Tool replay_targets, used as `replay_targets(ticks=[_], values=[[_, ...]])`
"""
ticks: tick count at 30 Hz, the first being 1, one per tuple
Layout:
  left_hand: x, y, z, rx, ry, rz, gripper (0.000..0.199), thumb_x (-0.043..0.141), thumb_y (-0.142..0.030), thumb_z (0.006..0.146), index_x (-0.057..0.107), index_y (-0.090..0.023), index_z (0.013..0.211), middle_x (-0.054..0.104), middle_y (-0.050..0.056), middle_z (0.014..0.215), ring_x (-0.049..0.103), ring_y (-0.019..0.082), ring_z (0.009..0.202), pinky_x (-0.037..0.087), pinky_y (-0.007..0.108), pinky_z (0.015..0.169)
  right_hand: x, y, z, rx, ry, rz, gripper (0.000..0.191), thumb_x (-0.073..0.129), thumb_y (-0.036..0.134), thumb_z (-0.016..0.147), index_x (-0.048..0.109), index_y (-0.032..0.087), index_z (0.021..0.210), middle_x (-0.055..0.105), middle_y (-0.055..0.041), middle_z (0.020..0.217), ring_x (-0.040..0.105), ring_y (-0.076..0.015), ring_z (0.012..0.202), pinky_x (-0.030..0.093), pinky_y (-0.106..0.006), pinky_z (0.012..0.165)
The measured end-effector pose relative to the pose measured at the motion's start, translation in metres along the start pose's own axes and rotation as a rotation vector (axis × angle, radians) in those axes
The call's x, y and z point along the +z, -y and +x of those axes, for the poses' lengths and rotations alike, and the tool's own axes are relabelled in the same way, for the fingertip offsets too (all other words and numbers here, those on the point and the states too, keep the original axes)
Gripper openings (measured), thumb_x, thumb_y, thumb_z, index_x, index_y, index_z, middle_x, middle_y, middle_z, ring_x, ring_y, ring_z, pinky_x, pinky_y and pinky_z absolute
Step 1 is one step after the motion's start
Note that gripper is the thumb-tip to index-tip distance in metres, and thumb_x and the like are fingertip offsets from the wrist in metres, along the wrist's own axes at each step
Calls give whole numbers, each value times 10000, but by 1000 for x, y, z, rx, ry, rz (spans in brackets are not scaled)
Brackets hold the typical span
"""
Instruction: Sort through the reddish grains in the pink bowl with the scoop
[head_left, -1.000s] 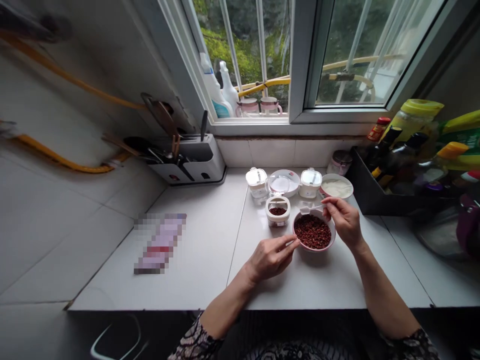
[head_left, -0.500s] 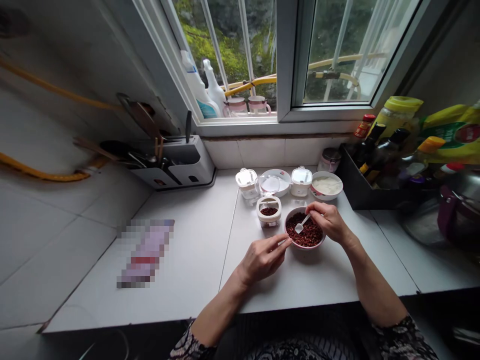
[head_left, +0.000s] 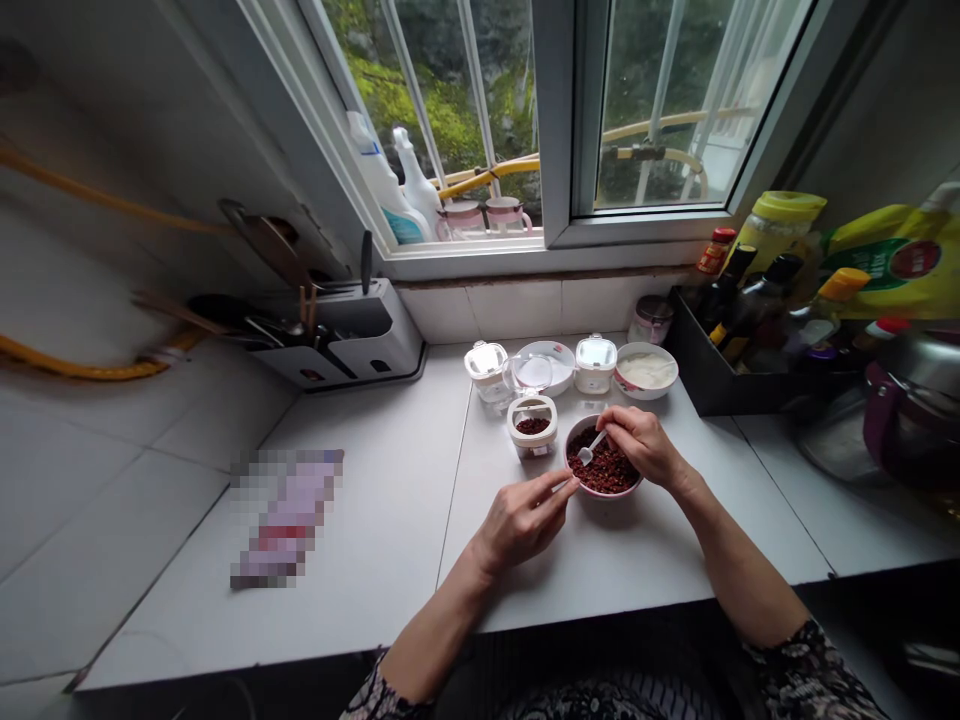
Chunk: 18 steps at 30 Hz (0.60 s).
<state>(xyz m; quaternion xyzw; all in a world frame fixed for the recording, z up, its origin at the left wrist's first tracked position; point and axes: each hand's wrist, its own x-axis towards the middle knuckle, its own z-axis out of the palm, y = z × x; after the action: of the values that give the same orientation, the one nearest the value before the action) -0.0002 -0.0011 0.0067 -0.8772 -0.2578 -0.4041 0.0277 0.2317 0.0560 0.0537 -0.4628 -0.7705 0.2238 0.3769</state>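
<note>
A bowl (head_left: 604, 494) with a pinkish outside holds dark red dried bits that look like Sichuan peppercorns (head_left: 611, 468). My right hand (head_left: 643, 444) pinches the handle of a small white spoon (head_left: 587, 453), whose scoop rests among the bits. At the bowl's left rim, my left hand (head_left: 525, 515) has its fingertips closed on the edge. Just left of the bowl stands a small clear seasoning jar (head_left: 533, 446) with its lid raised and similar red bits inside. Behind are two white-lidded seasoning jars (head_left: 488, 366) (head_left: 596, 358).
A bowl of white powder (head_left: 646, 372) and a white dish (head_left: 556, 358) stand behind. A black box of bottles (head_left: 727, 390) is at right, near a metal pot (head_left: 832, 440). A utensil holder (head_left: 382, 340) stands at left; a blurred purple packet (head_left: 289, 515) lies on the counter (head_left: 390, 500).
The spoon and my right hand have moved slightly left over the bowl. My left hand stays at the rim. The whole view has shifted a little.
</note>
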Motion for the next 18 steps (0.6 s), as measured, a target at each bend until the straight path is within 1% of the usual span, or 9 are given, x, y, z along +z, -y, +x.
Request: replay_targets(ticks=[8, 11, 18], values=[[0, 0, 0, -2, 5, 1, 390, 478, -94, 947, 557, -169, 1321, 706, 134, 1119, 719, 180, 966, 621, 264, 768, -1, 1, 1, 102, -10, 193, 174, 469, 217, 845, 625, 202, 769, 551, 31, 560, 516, -132, 543, 408, -253, 573], [0, 1, 0, -4, 3, -3, 399, 482, -90, 942, 552, -172, 1326, 705, 132, 1123, 720, 178, 957, 620, 258, 765, -1, 2, 1, 113, -3, 227, 169, 471, 216, 840, 621, 202, 764, 544, 37, 543, 518, -129, 528, 413, -248, 561], [0, 1, 0, -7, -1, -7, 411, 487, -91, 939, 546, -184, 1336, 706, 128, 1115, 722, 176, 939, 616, 254, 747, 0, 2, 1, 100, 12, 232, 168, 475, 200, 837, 626, 198, 764, 564, 35, 533, 521, -124, 511, 420, -240, 533]])
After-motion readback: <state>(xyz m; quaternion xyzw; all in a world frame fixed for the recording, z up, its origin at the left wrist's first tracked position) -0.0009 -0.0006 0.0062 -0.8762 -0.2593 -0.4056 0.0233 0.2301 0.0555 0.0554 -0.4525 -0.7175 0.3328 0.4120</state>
